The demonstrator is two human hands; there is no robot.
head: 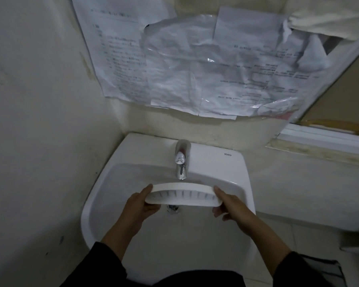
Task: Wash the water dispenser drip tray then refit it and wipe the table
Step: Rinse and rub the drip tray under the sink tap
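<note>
Gripping the white drip tray point(182, 195) by its ends, both hands point(138, 208) hold it over a corner sink point(104, 204).

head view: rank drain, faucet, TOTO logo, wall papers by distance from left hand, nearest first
From the left hand, which grips the drip tray's left end:
1. Drain: just right, under the tray.
2. Faucet: beyond the tray, centre.
3. TOTO logo: sink's far right rim.
4. Wall papers: above the sink.

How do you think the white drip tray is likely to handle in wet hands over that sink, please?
The drip tray probably stays stiff: held only at its ends, it shows no sag. Its smooth plastic may turn slippery when wet. It looks light, being a thin ribbed shell.
</note>
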